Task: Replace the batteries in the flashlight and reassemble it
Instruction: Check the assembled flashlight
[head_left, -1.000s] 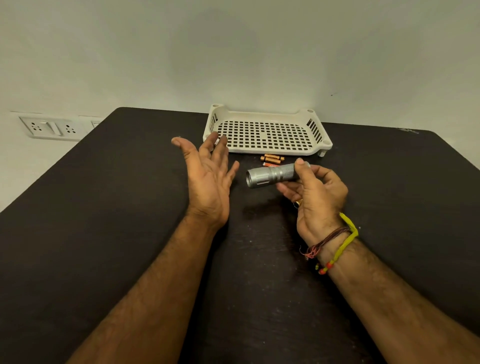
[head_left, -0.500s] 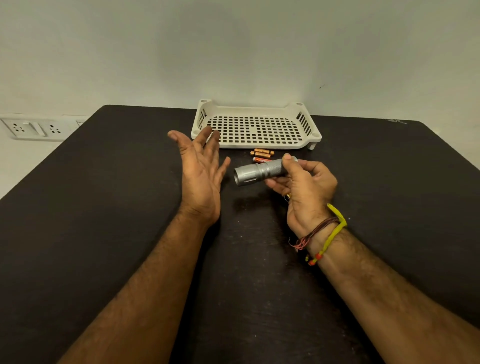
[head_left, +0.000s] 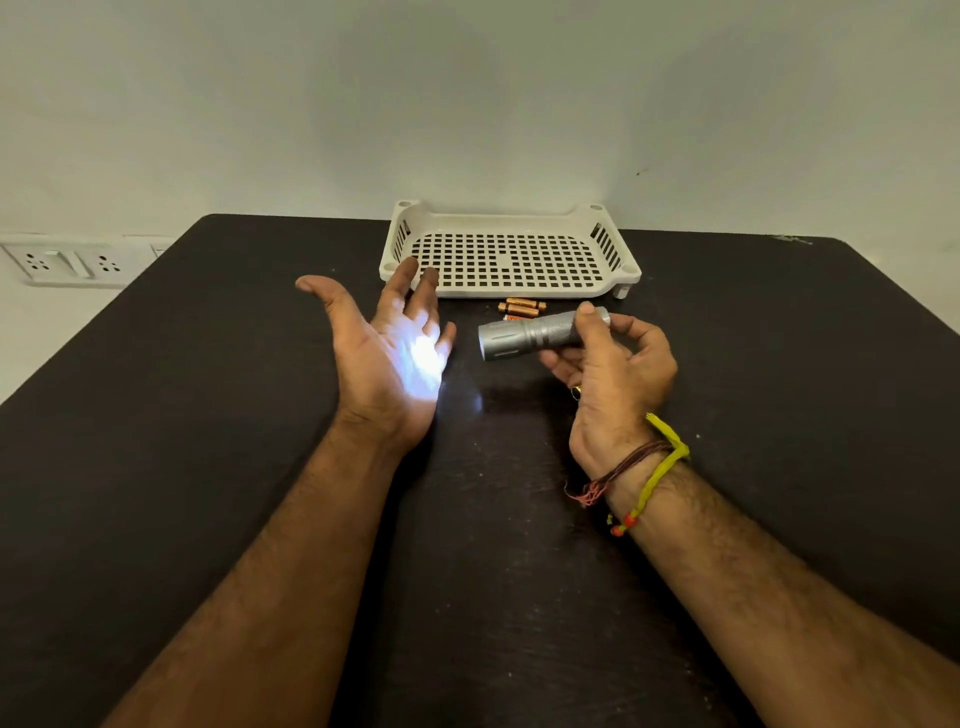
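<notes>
Head view: no writing is legible on the orange batteries (head_left: 521, 308) lying before the white basket (head_left: 628, 272). The right hand (head_left: 610, 371) grips the silver flashlight (head_left: 530, 335) level above the table (head_left: 156, 415), beam lighting the splayed, empty left hand (head_left: 387, 358).

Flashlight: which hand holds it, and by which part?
The right hand holds the silver flashlight by its tail end, thumb on top. The left hand is open and holds nothing.

White perforated tray (head_left: 511, 291) on dark table (head_left: 779, 364); wall socket panel (head_left: 67, 262) left.
</notes>
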